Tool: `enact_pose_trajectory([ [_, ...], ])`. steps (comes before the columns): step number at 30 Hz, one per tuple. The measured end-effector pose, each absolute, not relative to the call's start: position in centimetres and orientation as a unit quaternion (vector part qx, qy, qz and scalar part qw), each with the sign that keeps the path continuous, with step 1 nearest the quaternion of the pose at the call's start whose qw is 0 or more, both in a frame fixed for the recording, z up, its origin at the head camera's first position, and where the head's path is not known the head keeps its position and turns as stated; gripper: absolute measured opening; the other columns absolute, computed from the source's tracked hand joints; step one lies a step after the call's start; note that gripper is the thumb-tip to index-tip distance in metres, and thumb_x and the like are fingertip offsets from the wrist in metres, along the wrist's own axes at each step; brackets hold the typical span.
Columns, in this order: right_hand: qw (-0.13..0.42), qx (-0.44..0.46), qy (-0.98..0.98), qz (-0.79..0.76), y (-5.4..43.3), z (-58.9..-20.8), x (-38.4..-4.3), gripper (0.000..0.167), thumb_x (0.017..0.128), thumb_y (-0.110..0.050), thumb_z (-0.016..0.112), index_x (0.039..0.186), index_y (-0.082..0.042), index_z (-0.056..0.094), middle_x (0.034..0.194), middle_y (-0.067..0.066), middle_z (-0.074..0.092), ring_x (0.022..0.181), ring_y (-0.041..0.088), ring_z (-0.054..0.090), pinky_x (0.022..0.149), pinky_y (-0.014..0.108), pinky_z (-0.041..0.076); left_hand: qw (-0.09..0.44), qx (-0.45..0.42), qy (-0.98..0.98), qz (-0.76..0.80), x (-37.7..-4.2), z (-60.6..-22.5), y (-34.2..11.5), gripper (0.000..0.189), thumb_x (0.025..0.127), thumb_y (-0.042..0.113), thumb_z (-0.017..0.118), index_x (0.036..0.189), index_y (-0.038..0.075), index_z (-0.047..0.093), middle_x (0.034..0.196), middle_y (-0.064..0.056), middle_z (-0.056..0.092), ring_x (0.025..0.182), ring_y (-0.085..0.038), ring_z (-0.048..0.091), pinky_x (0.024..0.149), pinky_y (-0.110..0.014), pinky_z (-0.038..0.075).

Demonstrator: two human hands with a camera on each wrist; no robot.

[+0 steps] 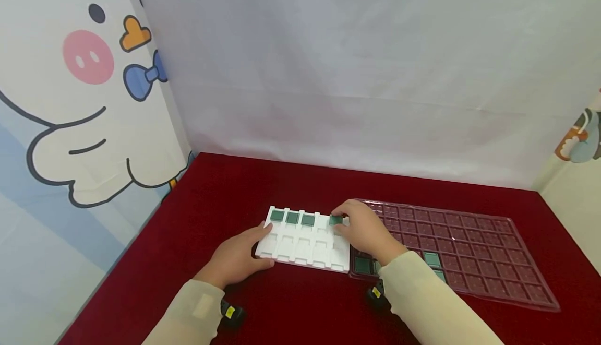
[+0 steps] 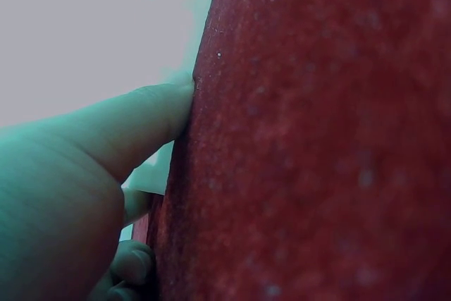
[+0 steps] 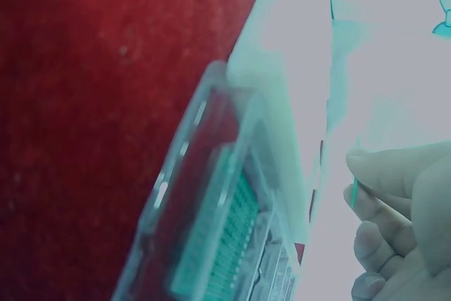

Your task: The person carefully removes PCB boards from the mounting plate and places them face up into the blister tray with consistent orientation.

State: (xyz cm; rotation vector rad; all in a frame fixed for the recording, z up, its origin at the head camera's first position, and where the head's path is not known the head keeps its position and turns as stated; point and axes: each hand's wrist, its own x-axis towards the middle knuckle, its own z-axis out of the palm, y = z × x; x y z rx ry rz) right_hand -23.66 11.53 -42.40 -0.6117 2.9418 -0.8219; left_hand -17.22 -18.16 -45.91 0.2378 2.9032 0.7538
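Note:
A white slotted tray [image 1: 340, 259] lies on the table, with three green square chips [image 1: 292, 217] along its far row. At its left end my left hand [image 1: 237, 256] holds it, thumb along the near edge and fingers at the left side; in the left wrist view the thumb [image 2: 151, 114] presses the tray's edge. Over the far right part of the tray, my right hand [image 1: 363, 230] pinches another green square chip [image 1: 335, 220]. The right wrist view shows that chip [image 3: 354, 193] edge-on between thumb and fingertips.
A clear plastic tray [image 1: 559, 306] with many square pockets lies to the right, against the white tray. Several green chips [image 1: 431, 259] sit in its near-left pockets, partly under my right forearm. The table has a red cloth [image 1: 291, 313]; a pale curtain [image 1: 357, 73] hangs behind.

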Motion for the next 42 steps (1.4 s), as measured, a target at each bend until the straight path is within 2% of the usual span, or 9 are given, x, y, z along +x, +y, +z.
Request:
enact_pose_trajectory([
  [8,0.001,-0.197,0.942,-0.272,12.1,-42.2,-22.8,0.028,0.094,-0.015,0.077,0.122,-0.010,0.074,0.121,0.006,0.068,0.107,0.026,0.063,0.095,0.047,0.054,0.068,0.078,0.962,0.252,-17.2,-46.0,-18.2,0.084,0.085,0.032,0.084,0.158,0.018,0.045,0.163,-0.004,0.040,0.145,-0.028,0.043,0.115,-0.051,0.038],
  [9,-0.002,-0.194,0.942,-0.274,12.2,-42.2,-22.7,0.028,0.094,-0.016,0.077,0.122,-0.010,0.074,0.122,0.006,0.068,0.110,0.027,0.063,0.096,0.048,0.053,0.067,0.078,0.962,0.252,-17.3,-46.1,-18.3,0.084,0.085,0.032,0.085,0.158,0.018,0.045,0.163,-0.004,0.041,0.145,-0.028,0.043,0.115,-0.051,0.038],
  [16,-0.006,-0.175,0.940,-0.294,13.1,-42.2,-21.8,0.028,0.094,-0.014,0.077,0.121,-0.010,0.074,0.122,0.006,0.067,0.096,0.024,0.060,0.086,0.046,0.053,0.064,0.080,0.963,0.250,-17.2,-45.9,-18.3,0.083,0.085,0.032,0.085,0.158,0.018,0.046,0.162,-0.004,0.041,0.145,-0.028,0.043,0.114,-0.051,0.039],
  [22,-0.011,-0.164,0.939,-0.302,14.0,-42.3,-20.9,0.029,0.094,-0.014,0.078,0.122,-0.011,0.074,0.128,0.008,0.066,0.111,0.028,0.062,0.094,0.050,0.054,0.068,0.079,0.962,0.253,-17.2,-46.0,-18.2,0.083,0.085,0.032,0.085,0.158,0.018,0.046,0.162,-0.004,0.041,0.144,-0.027,0.044,0.114,-0.051,0.039],
  [29,-0.015,-0.167,0.936,-0.309,15.3,-42.4,-19.9,0.029,0.093,-0.013,0.078,0.121,-0.010,0.074,0.122,0.006,0.066,0.091,0.021,0.057,0.079,0.041,0.052,0.069,0.077,0.962,0.254,-17.2,-45.8,-18.2,0.084,0.085,0.033,0.085,0.158,0.018,0.045,0.163,-0.004,0.041,0.145,-0.027,0.043,0.115,-0.051,0.038],
  [34,-0.010,-0.164,0.938,-0.306,16.4,-42.5,-19.2,0.028,0.093,-0.013,0.078,0.120,-0.012,0.074,0.122,0.005,0.066,0.090,0.019,0.057,0.079,0.042,0.052,0.069,0.076,0.962,0.251,-17.2,-45.8,-18.3,0.083,0.086,0.033,0.084,0.158,0.019,0.045,0.163,-0.004,0.040,0.145,-0.027,0.042,0.115,-0.050,0.038],
  [38,-0.005,-0.168,0.933,-0.317,17.2,-42.3,-18.8,0.027,0.093,-0.011,0.078,0.119,-0.011,0.074,0.116,0.002,0.066,0.082,0.016,0.052,0.070,0.037,0.048,0.071,0.073,0.962,0.254,-17.2,-45.8,-18.3,0.084,0.086,0.033,0.085,0.158,0.019,0.045,0.163,-0.003,0.039,0.146,-0.027,0.042,0.116,-0.051,0.037],
  [42,-0.008,-0.165,0.933,-0.319,17.9,-42.1,-18.3,0.027,0.092,-0.010,0.078,0.119,-0.011,0.074,0.118,0.003,0.067,0.081,0.016,0.050,0.068,0.036,0.046,0.072,0.076,0.961,0.254,-17.2,-45.8,-18.2,0.084,0.086,0.033,0.085,0.158,0.018,0.044,0.163,-0.004,0.039,0.146,-0.027,0.042,0.115,-0.051,0.038],
])
